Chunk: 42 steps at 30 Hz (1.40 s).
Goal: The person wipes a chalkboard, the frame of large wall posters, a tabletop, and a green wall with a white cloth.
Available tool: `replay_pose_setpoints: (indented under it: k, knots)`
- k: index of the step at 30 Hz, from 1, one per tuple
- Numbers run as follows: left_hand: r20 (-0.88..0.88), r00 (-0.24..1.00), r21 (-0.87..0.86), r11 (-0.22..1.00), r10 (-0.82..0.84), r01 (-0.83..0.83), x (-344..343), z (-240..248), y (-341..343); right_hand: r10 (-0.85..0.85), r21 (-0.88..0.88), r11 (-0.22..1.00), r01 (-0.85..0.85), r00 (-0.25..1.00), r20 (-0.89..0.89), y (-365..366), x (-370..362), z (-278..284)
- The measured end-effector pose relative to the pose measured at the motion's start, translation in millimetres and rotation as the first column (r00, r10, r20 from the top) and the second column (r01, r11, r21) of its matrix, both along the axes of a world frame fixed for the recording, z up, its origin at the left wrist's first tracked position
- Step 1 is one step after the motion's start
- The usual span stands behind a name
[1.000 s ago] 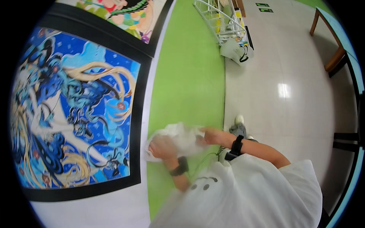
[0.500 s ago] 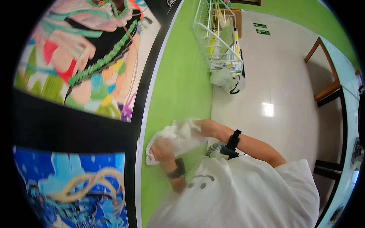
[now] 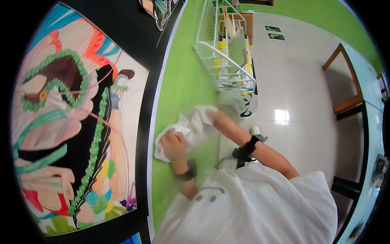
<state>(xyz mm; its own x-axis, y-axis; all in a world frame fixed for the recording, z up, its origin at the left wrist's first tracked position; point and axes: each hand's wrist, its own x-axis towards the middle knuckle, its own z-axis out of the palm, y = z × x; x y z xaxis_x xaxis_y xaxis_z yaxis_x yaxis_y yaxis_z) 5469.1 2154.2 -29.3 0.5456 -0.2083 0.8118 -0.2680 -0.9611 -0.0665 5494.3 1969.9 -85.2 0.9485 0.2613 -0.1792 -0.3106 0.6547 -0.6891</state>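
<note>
A crumpled white cloth lies against the green wall, close beside the white edge strip of a black display board. My left hand is closed on the cloth's near left end and presses it to the wall. Bunched folds stick out around the fingers. At the cloth's far right end, my right hand grips it; motion blur and the fabric partly hide those fingers. The cloth stretches between both hands. Each wrist wears a black strap.
On the left, a colourful drawing hangs on the black board. Ahead stands a white wire rack holding papers, with a plastic bag beside it. Tables with glassy tops line the right side of the pale tiled floor.
Both hands have moved forward along the wall with the cloth. The wire rack and bag now appear nearer, and the drawings on the left have shifted backward. A shoe has come into view.
</note>
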Motion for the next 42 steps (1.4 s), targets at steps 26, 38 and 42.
replay_pose_setpoints:
  k: [26, 38, 42]
  knots:
    - [-0.48, 0.876, -0.573, 0.744, 0.036, -0.344, 173, 23, -138, -0.45, -0.036, 0.872, 0.488, 0.829, 0.333, -24, 355, 25]
    - [-0.658, 0.646, -0.477, 0.449, 0.387, -0.755, 35, -38, -97, -0.083, -0.346, 0.936, 0.062, 0.996, -0.044, 14, 223, -127]
    - [-0.521, 0.529, -0.559, 0.2, 0.67, -0.805, -72, -17, -59, 0.439, -0.392, 0.87, -0.299, 0.832, 0.34, 43, 140, -106]
